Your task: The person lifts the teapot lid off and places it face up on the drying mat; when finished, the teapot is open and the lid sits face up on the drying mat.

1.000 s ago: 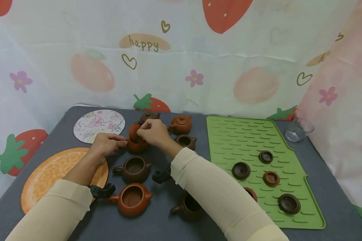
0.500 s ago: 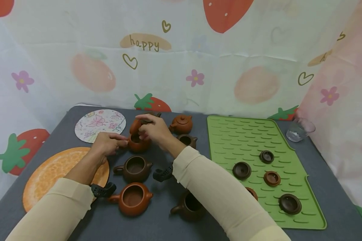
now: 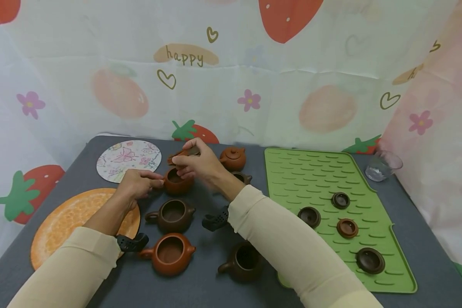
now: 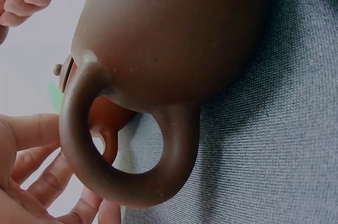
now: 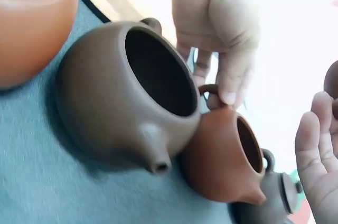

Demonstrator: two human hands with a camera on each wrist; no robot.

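Head view: lidless reddish teapot [image 3: 180,185] on the worktop [image 3: 200,293], far side, left of centre; left hand [image 3: 136,184] grips it, right hand [image 3: 201,164] pinches a reddish lid [image 3: 175,156] (tilted) above. Left wrist view: brown teapot [image 4: 169,39] partly hides the reddish one. Right wrist view: handle [image 5: 208,87] grip confirmed.

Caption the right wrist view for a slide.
The left hand holds the handle of a lidless red pot beside a lidless brown pot.
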